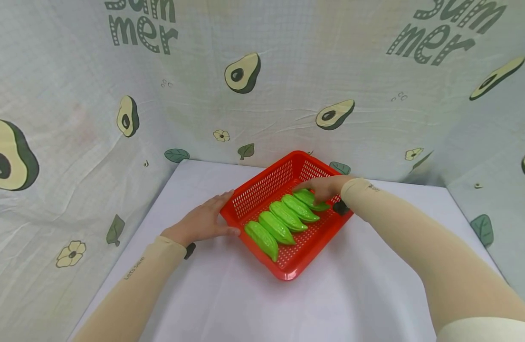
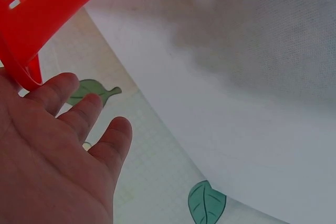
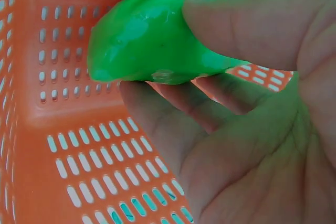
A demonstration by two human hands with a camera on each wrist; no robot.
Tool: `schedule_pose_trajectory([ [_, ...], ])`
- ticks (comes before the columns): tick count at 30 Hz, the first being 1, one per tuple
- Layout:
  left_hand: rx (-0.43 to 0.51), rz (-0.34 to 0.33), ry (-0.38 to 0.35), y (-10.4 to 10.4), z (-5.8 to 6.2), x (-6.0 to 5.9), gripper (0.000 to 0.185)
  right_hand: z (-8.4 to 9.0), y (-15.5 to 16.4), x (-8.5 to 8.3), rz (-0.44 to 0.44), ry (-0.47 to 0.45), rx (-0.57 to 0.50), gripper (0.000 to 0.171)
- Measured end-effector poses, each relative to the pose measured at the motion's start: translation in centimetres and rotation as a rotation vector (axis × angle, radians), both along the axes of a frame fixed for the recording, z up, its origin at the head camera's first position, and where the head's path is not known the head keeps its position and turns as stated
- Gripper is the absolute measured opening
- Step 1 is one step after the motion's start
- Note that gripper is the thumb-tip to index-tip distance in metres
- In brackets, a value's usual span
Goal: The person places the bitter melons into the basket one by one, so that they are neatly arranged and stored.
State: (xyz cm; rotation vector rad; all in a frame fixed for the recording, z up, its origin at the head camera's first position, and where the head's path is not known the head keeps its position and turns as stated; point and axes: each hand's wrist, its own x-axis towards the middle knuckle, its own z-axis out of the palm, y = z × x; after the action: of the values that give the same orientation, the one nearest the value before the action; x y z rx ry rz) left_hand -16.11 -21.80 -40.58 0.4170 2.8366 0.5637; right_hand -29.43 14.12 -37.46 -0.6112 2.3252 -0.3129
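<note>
A red plastic basket (image 1: 302,267) with slotted walls sits at an angle on the white table. In it several glossy green ridged star fruits (image 1: 288,216) lie side by side in a row. My right hand (image 1: 326,188) reaches into the far right end and grips the last star fruit (image 3: 152,38), thumb on top and fingers along its lower side. At the basket's left corner is my left hand (image 1: 206,219), fingers spread and nearly straight, the thumb near the rim. The left wrist view has its fingers (image 2: 110,150) beside the red rim, holding nothing.
White cloth covers the table (image 1: 194,304). Behind and at both sides hang pale cloth walls (image 1: 283,114) printed with avocados, leaves and lettering. A dark wrist camera (image 1: 341,207) on the right arm overlaps the basket's right rim.
</note>
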Motion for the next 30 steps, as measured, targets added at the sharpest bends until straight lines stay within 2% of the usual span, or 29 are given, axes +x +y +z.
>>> schedule_pose_trajectory([
  [10,-0.016,0.000,0.003,0.03,0.17,0.04,0.126,-0.08,-0.40,0.21,-0.003,-0.011,0.041,0.075],
  [17,-0.008,-0.005,0.007,0.20,0.56,0.21,0.124,0.08,-0.57,0.41,0.005,-0.008,0.041,0.074],
  [30,-0.026,0.007,-0.001,0.20,0.55,0.23,0.125,-0.26,-0.52,0.16,-0.020,-0.004,0.025,0.080],
])
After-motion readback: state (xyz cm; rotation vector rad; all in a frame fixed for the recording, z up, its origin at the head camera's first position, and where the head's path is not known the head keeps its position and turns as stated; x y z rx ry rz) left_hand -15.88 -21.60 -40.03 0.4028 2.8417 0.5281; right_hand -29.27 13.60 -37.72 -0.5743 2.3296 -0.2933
